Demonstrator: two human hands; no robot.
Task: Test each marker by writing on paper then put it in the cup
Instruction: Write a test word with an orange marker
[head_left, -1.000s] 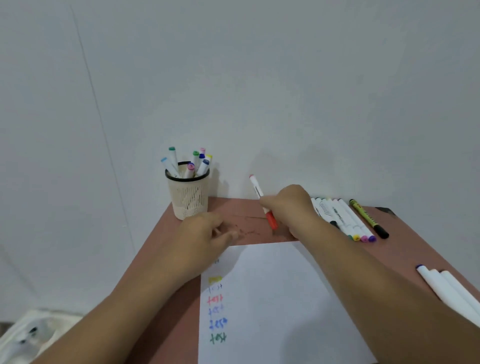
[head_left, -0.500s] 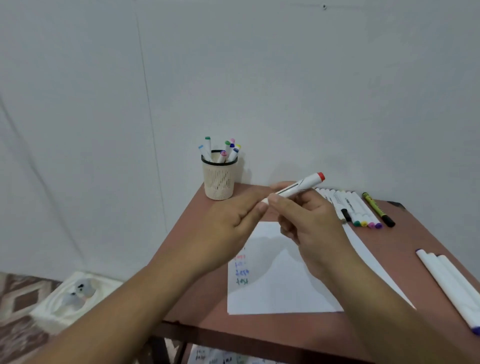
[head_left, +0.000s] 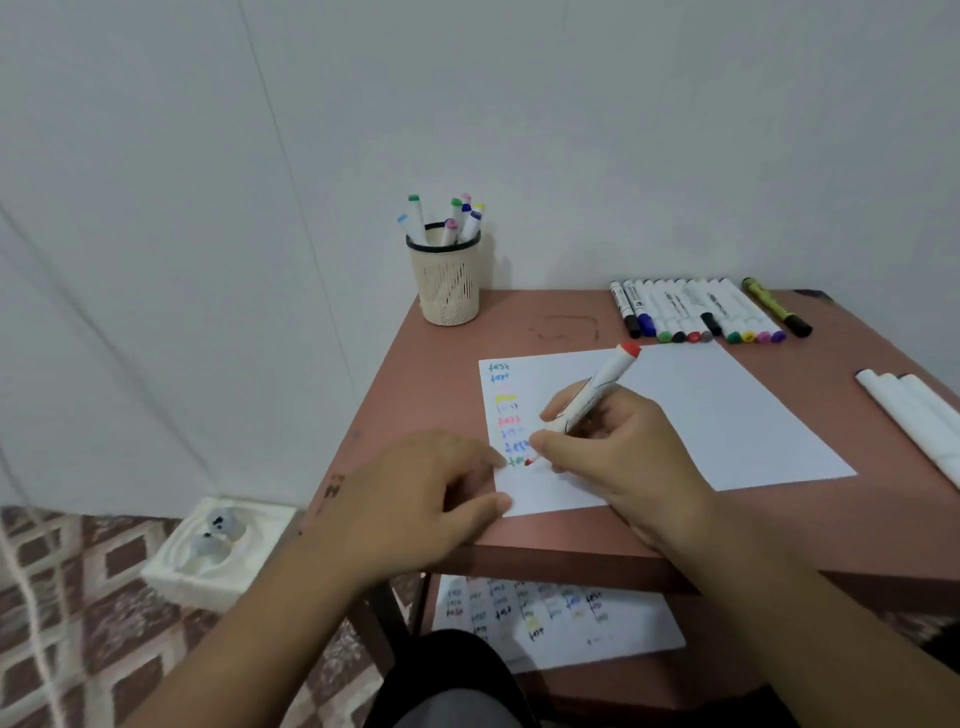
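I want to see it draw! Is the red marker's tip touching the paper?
Touching. In the head view the right hand presses the red marker tip onto the paper.

arms: 2, bare, no sleeves | left hand (head_left: 415, 499) | right hand (head_left: 613, 457) | lap: dark cloth

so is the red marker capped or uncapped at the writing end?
Uncapped: red marker shows a bare red tip on the paper, held in the right hand.
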